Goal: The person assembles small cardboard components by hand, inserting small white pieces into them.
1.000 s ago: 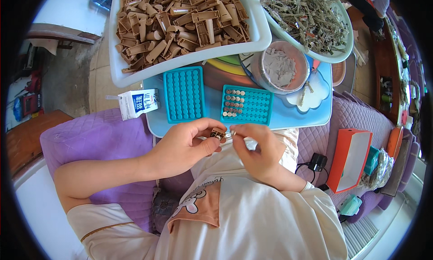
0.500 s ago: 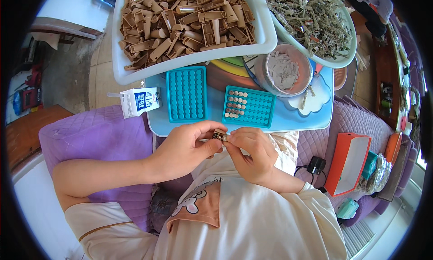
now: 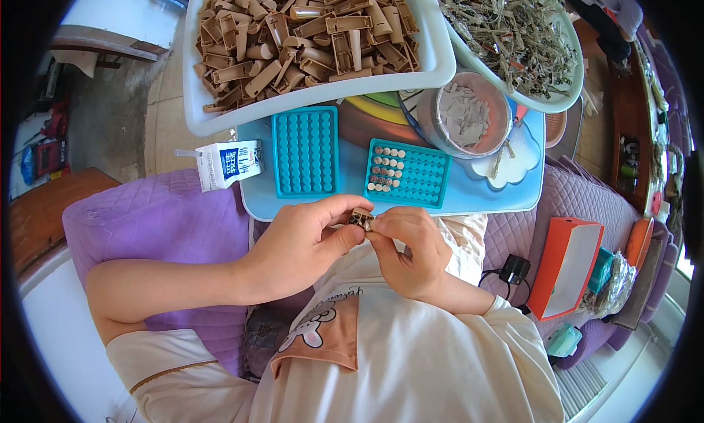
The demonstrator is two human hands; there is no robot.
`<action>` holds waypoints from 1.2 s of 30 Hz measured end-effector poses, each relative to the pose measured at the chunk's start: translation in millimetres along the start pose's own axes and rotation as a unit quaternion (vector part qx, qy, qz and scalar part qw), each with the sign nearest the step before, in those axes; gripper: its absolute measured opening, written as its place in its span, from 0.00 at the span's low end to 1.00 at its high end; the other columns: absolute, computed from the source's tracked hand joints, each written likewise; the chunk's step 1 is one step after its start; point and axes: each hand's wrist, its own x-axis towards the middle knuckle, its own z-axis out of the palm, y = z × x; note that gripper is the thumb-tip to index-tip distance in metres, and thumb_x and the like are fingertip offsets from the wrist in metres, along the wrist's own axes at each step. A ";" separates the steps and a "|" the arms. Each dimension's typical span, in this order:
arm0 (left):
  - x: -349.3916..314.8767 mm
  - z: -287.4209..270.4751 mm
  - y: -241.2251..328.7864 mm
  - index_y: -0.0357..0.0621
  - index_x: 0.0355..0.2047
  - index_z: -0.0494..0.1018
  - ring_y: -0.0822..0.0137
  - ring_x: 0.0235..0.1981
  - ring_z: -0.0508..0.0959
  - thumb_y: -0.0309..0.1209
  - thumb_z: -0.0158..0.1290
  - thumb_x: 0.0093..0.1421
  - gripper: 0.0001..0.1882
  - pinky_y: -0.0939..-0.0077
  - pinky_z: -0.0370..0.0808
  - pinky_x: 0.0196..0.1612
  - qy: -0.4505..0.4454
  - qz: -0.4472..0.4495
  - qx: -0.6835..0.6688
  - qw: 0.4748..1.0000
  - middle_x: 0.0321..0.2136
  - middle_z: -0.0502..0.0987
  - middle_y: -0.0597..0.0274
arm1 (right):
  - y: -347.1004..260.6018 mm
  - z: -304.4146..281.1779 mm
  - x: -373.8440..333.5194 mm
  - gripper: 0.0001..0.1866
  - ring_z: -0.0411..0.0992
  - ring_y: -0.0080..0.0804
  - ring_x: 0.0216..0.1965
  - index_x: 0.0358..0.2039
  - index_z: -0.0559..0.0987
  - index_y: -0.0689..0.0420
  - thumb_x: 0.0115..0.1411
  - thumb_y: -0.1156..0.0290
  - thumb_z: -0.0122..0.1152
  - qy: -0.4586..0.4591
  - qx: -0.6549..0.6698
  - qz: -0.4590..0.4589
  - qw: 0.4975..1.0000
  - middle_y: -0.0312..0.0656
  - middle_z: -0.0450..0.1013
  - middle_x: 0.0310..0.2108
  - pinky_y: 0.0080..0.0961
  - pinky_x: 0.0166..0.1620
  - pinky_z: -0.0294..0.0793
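In front of my lap, my left hand grips a small brown plastic casing between thumb and fingers. Dark and shiny parts show inside the casing. My right hand pinches at its right end; whatever lies between those fingertips is too small to make out. Just beyond the hands, a teal pitted tray holds several small round pale and brownish discs in its left columns. To its left lies a second teal tray with bare pits.
A white bin heaped with brown plastic casings stands at the back. Beside it are a pale green basin of shredded strips and a tub of white slips. A milk carton lies left; an orange-red box sits right.
The casing has shifted very slightly to the right in my hands and seems a little turned. Both hands keep nearly the same place; the view has moved slightly.
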 end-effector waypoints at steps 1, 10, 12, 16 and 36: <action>0.1 0.0 -0.2 0.32 0.41 0.65 0.75 0.31 0.73 0.23 0.45 0.55 0.13 0.80 0.70 0.34 0.005 0.004 0.020 1.000 0.30 0.74 0.55 | -0.8 -0.3 1.1 0.14 0.70 0.33 0.24 0.26 0.70 0.62 0.36 0.88 0.59 -0.010 0.009 0.019 1.000 0.41 0.70 0.23 0.22 0.25 0.70; 4.0 -0.8 0.0 0.37 0.37 0.66 0.54 0.27 0.74 0.24 0.45 0.53 0.10 0.71 0.69 0.28 0.007 0.068 0.168 0.983 0.26 0.73 0.49 | -8.6 -22.4 34.6 0.12 0.65 0.40 0.25 0.26 0.66 0.60 0.40 0.83 0.58 -0.275 0.061 0.232 0.931 0.42 0.65 0.23 0.28 0.28 0.66; 4.1 -0.6 -1.3 0.37 0.36 0.66 0.50 0.27 0.72 0.24 0.45 0.52 0.10 0.68 0.68 0.27 0.009 0.099 0.184 0.978 0.26 0.72 0.48 | -9.0 -26.1 47.3 0.13 0.65 0.40 0.26 0.26 0.65 0.61 0.39 0.83 0.58 -0.306 0.070 0.247 0.917 0.42 0.64 0.24 0.28 0.30 0.66; 4.2 -3.5 5.6 0.38 0.35 0.66 0.49 0.26 0.72 0.24 0.46 0.51 0.10 0.65 0.68 0.27 -0.021 0.083 0.201 0.976 0.25 0.72 0.46 | 5.7 -24.7 51.4 0.15 0.62 0.29 0.26 0.27 0.66 0.59 0.38 0.82 0.61 -0.361 0.112 0.252 0.891 0.37 0.61 0.24 0.21 0.27 0.64; 21.3 -30.4 24.8 0.42 0.42 0.64 0.72 0.33 0.72 0.30 0.40 0.59 0.12 0.80 0.70 0.35 0.036 -0.093 -0.155 0.983 0.35 0.70 0.62 | 103.0 34.3 178.5 0.09 0.64 0.38 0.36 0.24 0.74 0.57 0.38 0.77 0.54 -0.172 -0.347 -0.154 0.909 0.41 0.64 0.28 0.29 0.36 0.67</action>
